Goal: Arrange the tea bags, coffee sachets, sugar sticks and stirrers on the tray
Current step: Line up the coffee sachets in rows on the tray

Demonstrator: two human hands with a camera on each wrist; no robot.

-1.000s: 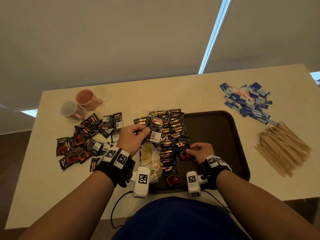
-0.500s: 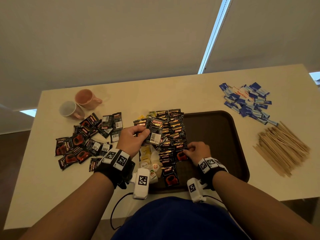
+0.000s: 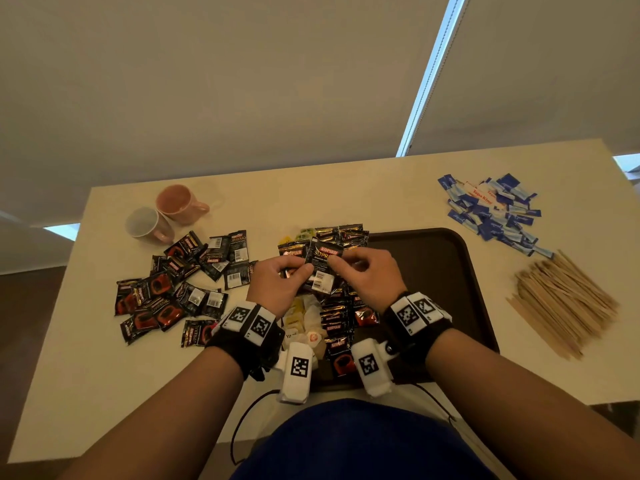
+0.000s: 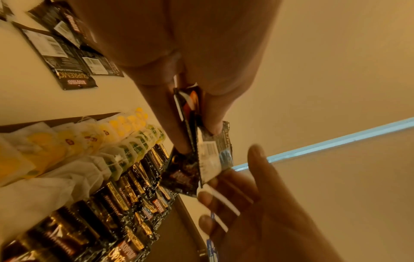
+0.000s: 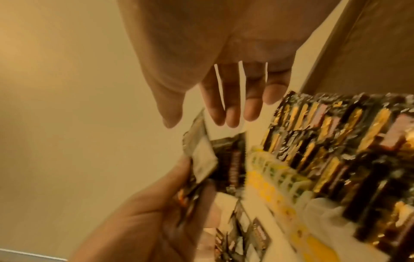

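left hand (image 3: 280, 282) pinches a small stack of coffee sachets (image 3: 320, 268) over the tray (image 3: 446, 271); right hand (image 3: 367, 275) reaches in, fingers loose, holding nothing. a clumsy handover could drop them onto the neat rows.

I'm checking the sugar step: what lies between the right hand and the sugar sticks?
Nothing visible: from the right hand, only bare tray and table lie before the sugar sticks. The stirrers sit nearer, off that line.

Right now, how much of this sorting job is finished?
About halfway. Done: tea bags and a coffee row lie on the tray. In hand: left hand grips sachets. Left: loose sachets, sugar sticks, stirrers.
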